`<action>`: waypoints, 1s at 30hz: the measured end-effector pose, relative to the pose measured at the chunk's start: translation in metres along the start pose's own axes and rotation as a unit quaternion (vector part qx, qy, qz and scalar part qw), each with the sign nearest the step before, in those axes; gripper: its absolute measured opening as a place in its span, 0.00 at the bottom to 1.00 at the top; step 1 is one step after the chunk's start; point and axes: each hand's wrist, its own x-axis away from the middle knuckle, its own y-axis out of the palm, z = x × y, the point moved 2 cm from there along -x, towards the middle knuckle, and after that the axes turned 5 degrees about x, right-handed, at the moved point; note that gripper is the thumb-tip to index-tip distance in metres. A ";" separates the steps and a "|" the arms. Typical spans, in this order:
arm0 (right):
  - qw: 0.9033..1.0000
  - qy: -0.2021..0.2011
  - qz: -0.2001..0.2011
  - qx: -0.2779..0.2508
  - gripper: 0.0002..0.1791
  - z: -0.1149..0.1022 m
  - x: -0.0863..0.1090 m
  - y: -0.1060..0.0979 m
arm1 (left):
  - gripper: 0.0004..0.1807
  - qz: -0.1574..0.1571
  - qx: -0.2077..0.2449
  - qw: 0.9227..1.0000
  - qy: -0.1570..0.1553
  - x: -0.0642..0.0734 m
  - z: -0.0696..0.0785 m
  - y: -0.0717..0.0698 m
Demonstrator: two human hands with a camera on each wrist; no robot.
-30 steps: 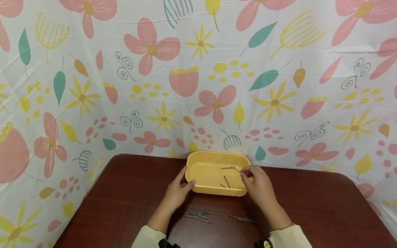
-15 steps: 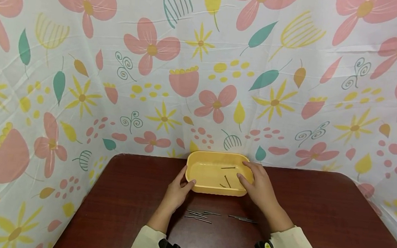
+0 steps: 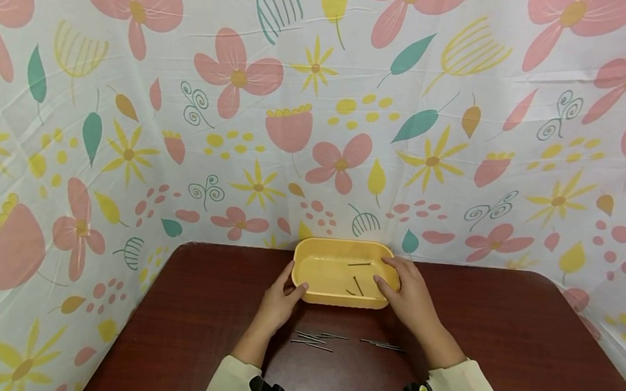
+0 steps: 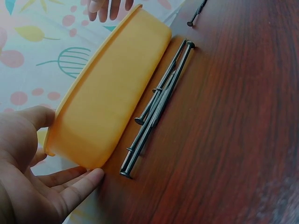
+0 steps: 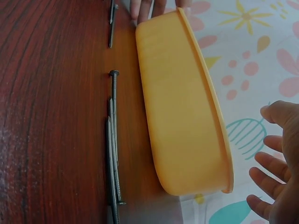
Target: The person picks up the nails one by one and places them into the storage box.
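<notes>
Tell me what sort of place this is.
Likely an improvised indoor tabletop workspace: a flower-printed sheet hangs behind a dark, wooden-looking table, where loose nails lie in front of a yellow tray.

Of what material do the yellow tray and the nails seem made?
The tray is probably plastic with a satin finish: smooth, evenly coloured, rounded corners. The nails look metal, likely steel, slightly shiny: grey, with bright streaks lengthwise.
</notes>
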 end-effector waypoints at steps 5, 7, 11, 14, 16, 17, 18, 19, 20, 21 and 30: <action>1.000 -0.007 0.000 0.002 0.26 -0.001 0.002 -0.002 | 0.40 0.000 0.000 1.000 0.000 0.000 0.000 0.000; 1.000 -0.013 0.005 0.006 0.25 -0.001 0.003 -0.003 | 0.40 -0.001 0.000 1.000 0.000 0.000 0.000 0.000; 1.000 -0.015 0.004 0.011 0.25 -0.001 0.007 -0.004 | 0.41 -0.005 -0.001 1.000 0.000 0.001 0.001 0.000; 1.000 -0.014 0.000 0.017 0.24 -0.002 0.010 -0.004 | 0.41 -0.004 0.000 1.000 0.002 0.001 0.002 0.000; 1.000 -0.015 0.000 0.022 0.23 -0.003 0.012 -0.005 | 0.41 -0.003 0.001 1.000 0.003 0.001 0.003 0.000; 1.000 -0.016 0.001 0.026 0.23 -0.004 0.013 -0.005 | 0.41 -0.003 0.001 1.000 0.003 0.001 0.003 0.000; 0.999 -0.017 0.000 0.029 0.23 -0.004 0.014 -0.005 | 0.41 -0.003 0.002 1.000 0.003 0.001 0.003 0.000; 0.999 -0.019 0.000 0.030 0.23 -0.004 0.015 -0.005 | 0.41 -0.003 0.002 1.000 0.002 0.001 0.003 0.000; 0.999 -0.021 0.001 0.031 0.22 -0.005 0.016 -0.006 | 0.41 -0.003 0.002 1.000 0.002 0.001 0.002 0.000; 0.999 -0.022 0.001 0.033 0.22 -0.005 0.018 -0.006 | 0.41 -0.004 0.002 1.000 0.001 0.001 0.002 0.000; 0.999 -0.016 -0.011 0.035 0.21 -0.003 0.027 -0.007 | 0.41 -0.002 -0.002 1.000 0.005 0.001 0.001 0.000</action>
